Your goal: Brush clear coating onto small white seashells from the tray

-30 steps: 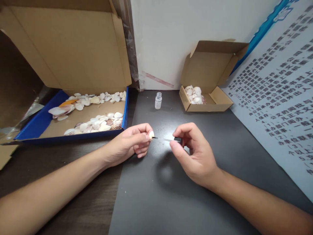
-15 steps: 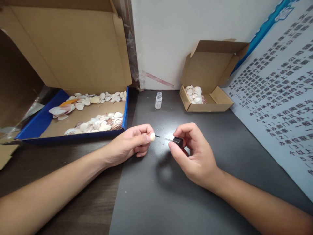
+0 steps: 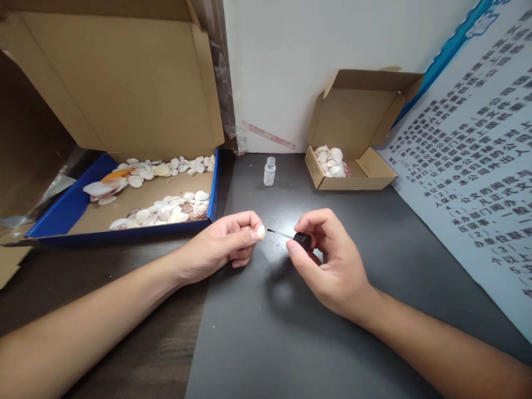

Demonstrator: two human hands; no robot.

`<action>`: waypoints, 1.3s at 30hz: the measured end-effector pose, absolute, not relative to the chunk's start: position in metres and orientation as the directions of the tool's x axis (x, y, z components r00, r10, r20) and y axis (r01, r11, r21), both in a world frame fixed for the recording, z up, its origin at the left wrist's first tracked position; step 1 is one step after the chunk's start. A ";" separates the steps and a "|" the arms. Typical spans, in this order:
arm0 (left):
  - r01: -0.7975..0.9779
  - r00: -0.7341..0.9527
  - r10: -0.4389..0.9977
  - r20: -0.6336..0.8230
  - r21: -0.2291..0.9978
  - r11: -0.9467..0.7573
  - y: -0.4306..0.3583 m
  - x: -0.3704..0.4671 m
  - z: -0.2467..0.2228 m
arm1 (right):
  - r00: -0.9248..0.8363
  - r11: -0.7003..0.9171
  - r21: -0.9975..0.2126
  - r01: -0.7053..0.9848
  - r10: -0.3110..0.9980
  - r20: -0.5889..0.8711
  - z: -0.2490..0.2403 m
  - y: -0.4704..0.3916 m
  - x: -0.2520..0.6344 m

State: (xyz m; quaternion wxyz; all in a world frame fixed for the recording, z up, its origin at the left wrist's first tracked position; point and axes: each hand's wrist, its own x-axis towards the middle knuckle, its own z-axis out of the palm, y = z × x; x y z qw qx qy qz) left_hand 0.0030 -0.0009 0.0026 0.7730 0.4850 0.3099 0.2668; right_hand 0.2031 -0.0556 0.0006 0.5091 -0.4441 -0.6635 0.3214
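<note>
Between thumb and forefinger, my left hand [image 3: 233, 239] pinches a small pale seashell [image 3: 261, 232] above the dark table. My right hand [image 3: 330, 260] is closed on the black cap of a brush applicator [image 3: 302, 240]. Its thin stem points left, and the dark brush tip lies just short of the shell with a narrow gap between them. Behind the hands, a small uncapped glass bottle [image 3: 269, 173] with a printed label stands upright; pale liquid seems to be inside.
At the left, an open blue-sided cardboard box [image 3: 124, 221] holds rows of seashells [image 3: 166, 209]. A smaller open brown box [image 3: 366, 180] with white shells [image 3: 331, 160] stands at the back right. A large printed sheet [image 3: 469, 177] runs along the right; a white panel [image 3: 291, 77] rises behind.
A small gap has opened between the brush tip and the shell, where the tip was at the shell's edge before. Both hands have stayed almost in place.
</note>
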 end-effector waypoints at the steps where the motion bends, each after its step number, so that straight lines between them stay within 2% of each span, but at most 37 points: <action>1: -0.105 0.665 0.713 -0.221 0.918 0.383 -0.001 0.003 0.002 | -0.087 0.399 -0.878 0.264 0.917 0.390 0.001 -0.056 0.203; 11: -0.065 0.658 0.719 -0.224 0.934 0.351 -0.001 0.005 0.001 | -0.101 0.412 -0.878 0.244 0.911 0.399 0.001 -0.057 0.204; 16: -0.057 0.655 0.721 -0.227 0.936 0.347 -0.001 0.005 0.001 | -0.045 0.393 -0.864 0.314 0.916 0.400 0.003 -0.056 0.203; 20: -0.072 0.664 0.714 -0.222 0.932 0.356 -0.001 0.004 0.000 | -0.072 0.419 -0.866 0.272 0.907 0.416 0.002 -0.055 0.203; 28: -0.077 0.666 0.712 -0.223 0.929 0.363 -0.001 0.003 0.000 | -0.081 0.414 -0.863 0.290 0.909 0.409 0.002 -0.057 0.205; 32: -0.060 0.675 0.703 -0.226 0.932 0.357 -0.001 0.003 0.001 | -0.055 0.401 -0.843 0.358 0.911 0.409 0.003 -0.056 0.205; 36: -0.064 0.684 0.695 -0.221 0.931 0.358 0.000 0.003 0.002 | -0.079 0.422 -0.855 0.300 0.905 0.419 0.002 -0.056 0.204; 39: -0.065 0.688 0.692 -0.219 0.931 0.360 0.000 0.003 0.001 | -0.062 0.412 -0.850 0.330 0.907 0.416 0.002 -0.055 0.203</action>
